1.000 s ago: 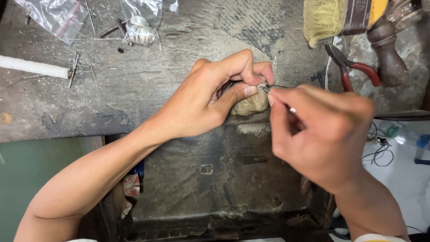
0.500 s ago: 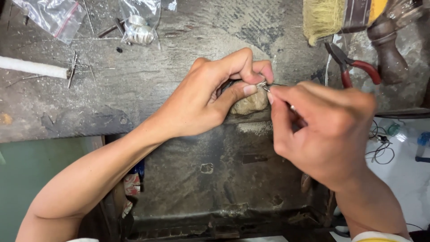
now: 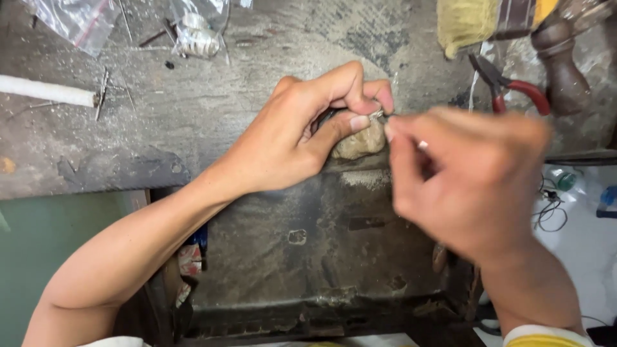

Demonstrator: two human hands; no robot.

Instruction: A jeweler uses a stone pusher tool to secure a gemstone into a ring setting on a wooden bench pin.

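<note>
At the centre of the frame the left hand (image 3: 302, 135) pinched a tiny silvery metal piece (image 3: 376, 115) between thumb and forefinger, its fingers clamped on it just above a worn, tan bench peg (image 3: 358, 142) that jutted from the front edge of the table (image 3: 212, 109). The piece rested against the top of that peg. The right hand (image 3: 469, 180), blurred with motion at centre right, had its fingers closed together on a thin tool whose tip met the piece; the tool itself was too smeared to name with certainty.

As a judgement, the work on the piece looked to be in mid-course: the piece was braced and the tool was engaged, yet nothing showed it as finished or set aside.

Red-handled pliers (image 3: 514, 87) lay untouched at the upper right, near a pale bristle brush (image 3: 466, 22) and a dark wooden handle (image 3: 569, 71). At the upper left sat clear plastic bags (image 3: 77, 19) and a white rod (image 3: 45, 91).
</note>
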